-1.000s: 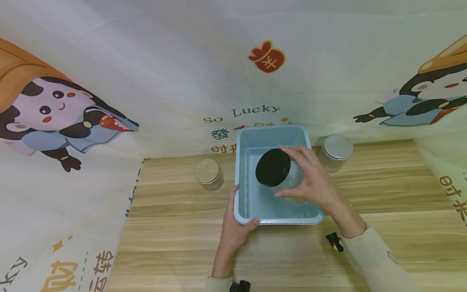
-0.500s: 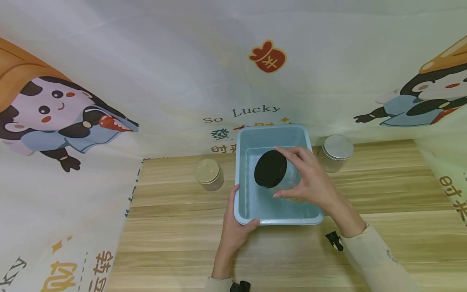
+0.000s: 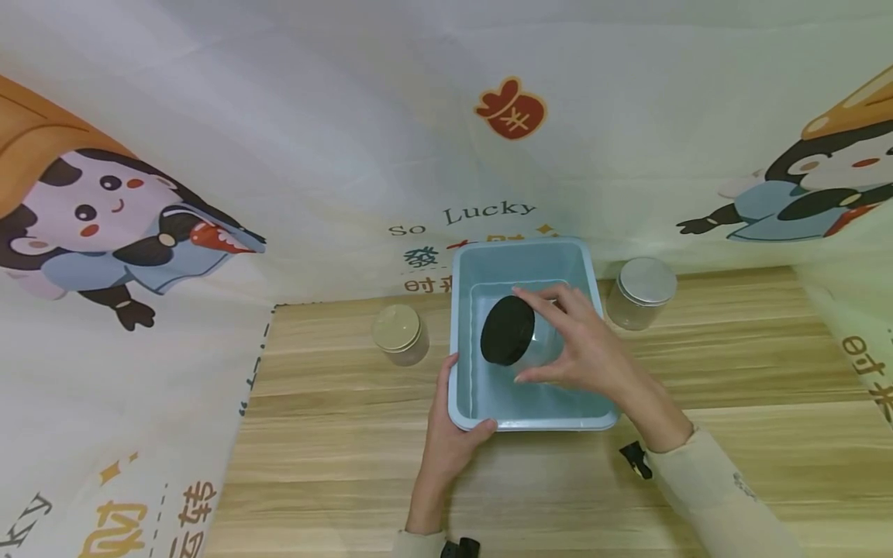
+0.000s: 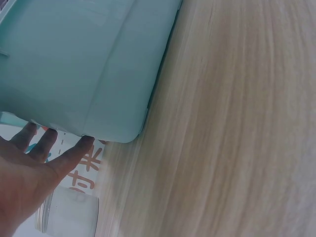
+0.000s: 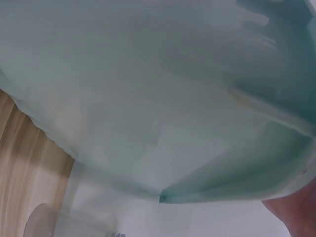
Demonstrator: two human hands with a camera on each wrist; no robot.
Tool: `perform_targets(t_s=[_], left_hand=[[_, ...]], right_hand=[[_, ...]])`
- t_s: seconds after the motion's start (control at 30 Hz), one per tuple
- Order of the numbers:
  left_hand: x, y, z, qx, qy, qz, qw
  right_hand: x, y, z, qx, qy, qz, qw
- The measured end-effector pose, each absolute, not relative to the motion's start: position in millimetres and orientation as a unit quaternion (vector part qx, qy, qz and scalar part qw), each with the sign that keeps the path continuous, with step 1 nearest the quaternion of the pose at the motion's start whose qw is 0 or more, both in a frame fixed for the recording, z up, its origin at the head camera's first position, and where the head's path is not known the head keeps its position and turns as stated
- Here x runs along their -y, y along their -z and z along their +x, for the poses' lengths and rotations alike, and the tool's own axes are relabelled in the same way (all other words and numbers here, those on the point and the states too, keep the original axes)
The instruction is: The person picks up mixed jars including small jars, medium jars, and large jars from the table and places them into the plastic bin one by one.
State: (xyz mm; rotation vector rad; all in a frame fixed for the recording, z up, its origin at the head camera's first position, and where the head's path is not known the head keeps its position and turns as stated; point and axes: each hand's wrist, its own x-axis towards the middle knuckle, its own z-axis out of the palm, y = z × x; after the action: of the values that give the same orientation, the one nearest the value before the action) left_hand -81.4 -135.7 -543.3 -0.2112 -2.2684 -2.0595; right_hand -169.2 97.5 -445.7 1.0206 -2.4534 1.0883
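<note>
The left hand (image 3: 448, 446) grips the blue plastic bin (image 3: 551, 424) at seven o'clock, but that black-lidded clear jar (image 3: 518, 333), tilted toward nine, could slip should the right hand's (image 3: 587, 341) wide-spread grip loosen.

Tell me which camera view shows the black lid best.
The head view: the black lid is in plain sight there, tilted on the jar that the right hand holds. Neither wrist view shows it; both show part of the tub.
</note>
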Motion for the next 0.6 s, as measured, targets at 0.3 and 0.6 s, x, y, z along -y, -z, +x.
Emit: perform_targets(t_s=[0.3, 0.6], left_hand=[[138.5, 545.8, -80.9, 0.735, 0.672, -0.084, 0.038], [136.7, 545.6, -82.1, 0.735, 0.671, -0.086, 0.041]], right_hand=[[-92.8, 447.2, -167.4, 0.853, -0.362, 0.355, 0.119], [-90.6, 454.1, -169.3, 0.861, -0.329, 0.371, 0.114]])
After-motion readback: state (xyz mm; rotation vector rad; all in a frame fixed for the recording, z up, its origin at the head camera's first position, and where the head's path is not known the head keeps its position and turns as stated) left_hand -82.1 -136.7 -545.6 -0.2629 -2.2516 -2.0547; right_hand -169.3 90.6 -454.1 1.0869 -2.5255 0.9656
